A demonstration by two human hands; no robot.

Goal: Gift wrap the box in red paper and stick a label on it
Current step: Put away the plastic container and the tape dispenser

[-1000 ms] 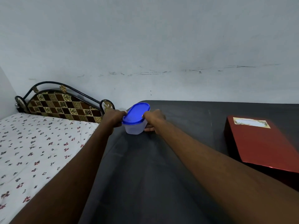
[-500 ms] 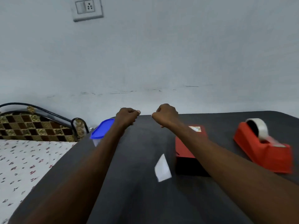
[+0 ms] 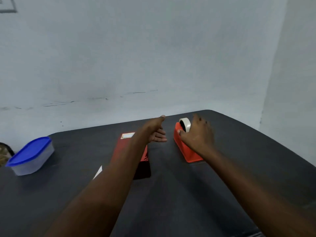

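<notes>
While both arms reach over the dark table [image 3: 239, 168], we note the blue-lidded container [image 3: 31, 155] at nine o'clock, contents not visible. Half a second ago both fists were curled; now our left hand [image 3: 156, 132] is spread, holding nothing, and our right hand [image 3: 199, 134] grips the orange tape dispenser [image 3: 185, 151]. Our left forearm partly hides the red-wrapped box [image 3: 124, 146], labelled [image 3: 127, 135], at centre; a white scrap [image 3: 98, 171] lies beside it.

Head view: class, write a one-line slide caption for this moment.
Right hand rests on the orange tape dispenser, left hand open beside it, above the labelled red-wrapped box.
</notes>
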